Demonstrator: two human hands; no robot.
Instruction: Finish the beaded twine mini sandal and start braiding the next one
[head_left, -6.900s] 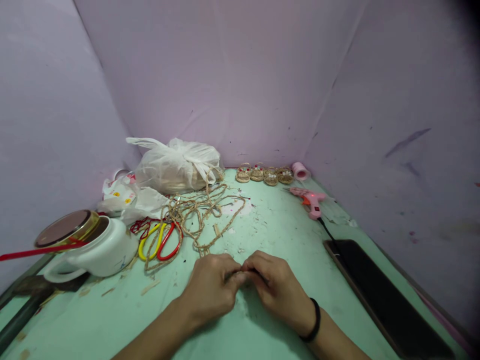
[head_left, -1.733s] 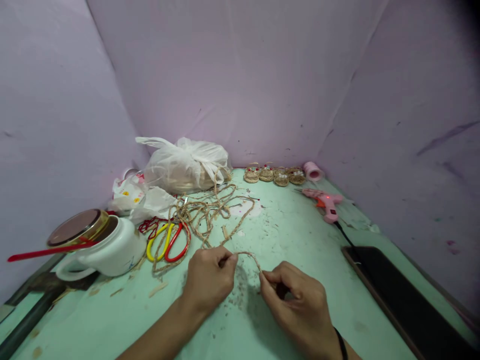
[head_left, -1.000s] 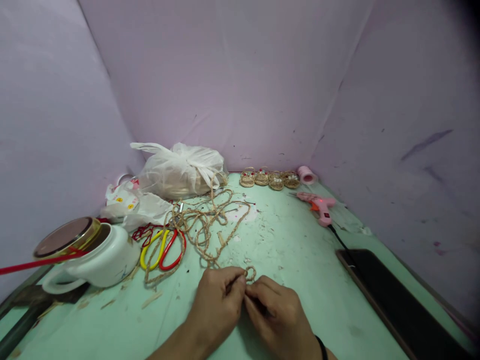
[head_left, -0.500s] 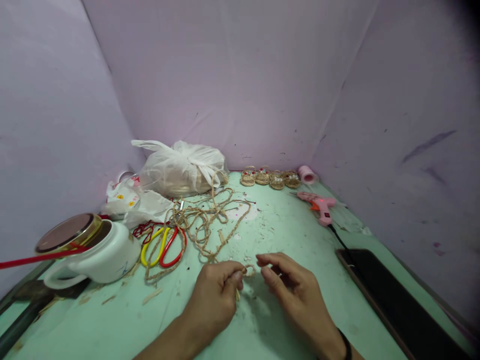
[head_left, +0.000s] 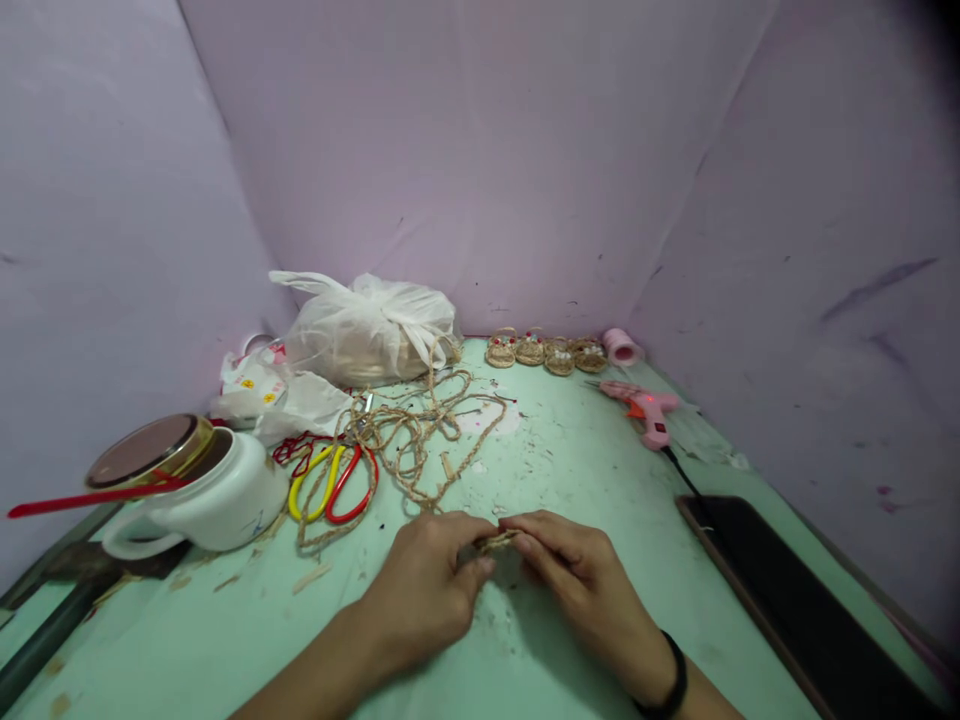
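Between my two hands is a small coil of braided straw cord (head_left: 498,541), its ends covered by my fingertips. My left hand (head_left: 435,580) pinches the coil from the left, thumb below and forefinger above. On the other side, my right hand (head_left: 581,575), with a black band at the wrist, closes thumb and forefinger on the coil's right end. A long loose braid (head_left: 472,460) lies tangled on the table just beyond my left hand. Scissors (head_left: 351,486) with one yellow and one red handle rest left of it, partly under the braid.
A white enamel mug (head_left: 244,500) with a lid and a red stick stands left, by a hammer (head_left: 82,585). Behind are a white plastic bag (head_left: 367,335) and several small woven slippers (head_left: 529,349). Rightward lie a pink spool (head_left: 621,347), a pink glue gun (head_left: 649,408) and a dark flat tablet-like slab (head_left: 787,590).
My right hand has moved left and its fingers have closed on the straw coil, where before they were apart from it. The whole view has shifted slightly.
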